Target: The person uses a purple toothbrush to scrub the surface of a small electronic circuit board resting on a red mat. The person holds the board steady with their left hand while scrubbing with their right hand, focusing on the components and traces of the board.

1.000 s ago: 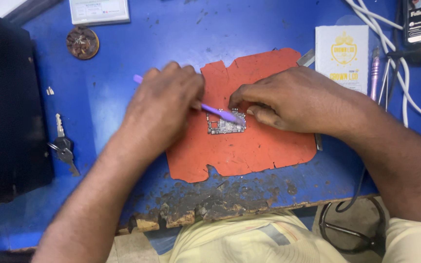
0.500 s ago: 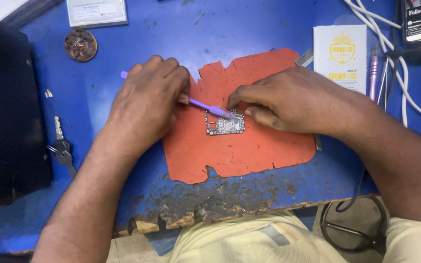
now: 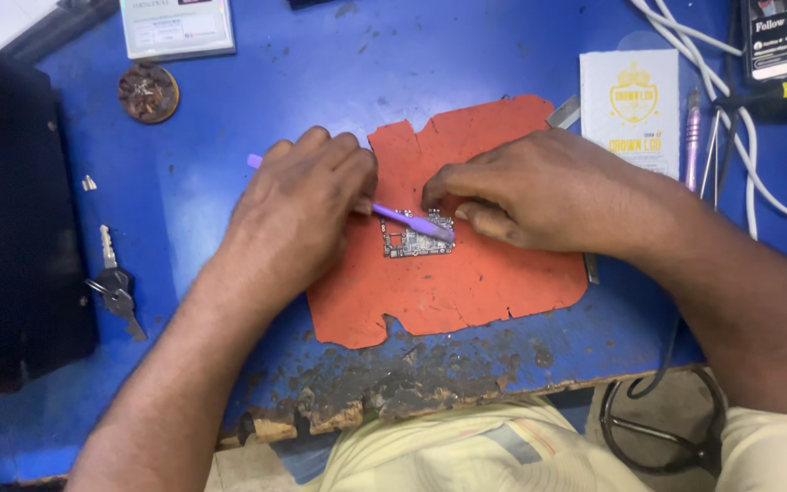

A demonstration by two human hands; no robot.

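Blue worn bench [image 3: 466,55], ragged orange silicone mat [image 3: 466,282] at centre. Small grey circuit board [image 3: 412,242] held mid-mat by pinching right hand [image 3: 539,196]. Purple plastic brush [image 3: 407,219] gripped in closed left hand [image 3: 298,214]; light, short strokes advised, board kept pinned flat.

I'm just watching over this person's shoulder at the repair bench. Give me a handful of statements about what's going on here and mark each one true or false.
1. The left hand holds a purple brush whose head lies on the small circuit board. True.
2. The circuit board lies straight on the bare blue table. False: it lies on an orange mat spread on the table.
3. The right hand has its fingertips at the board's upper and right edge. True.
4. A bunch of keys lies to the right of the mat. False: the keys lie to the left, near a black case.
5. White cables run along the table's right side. True.
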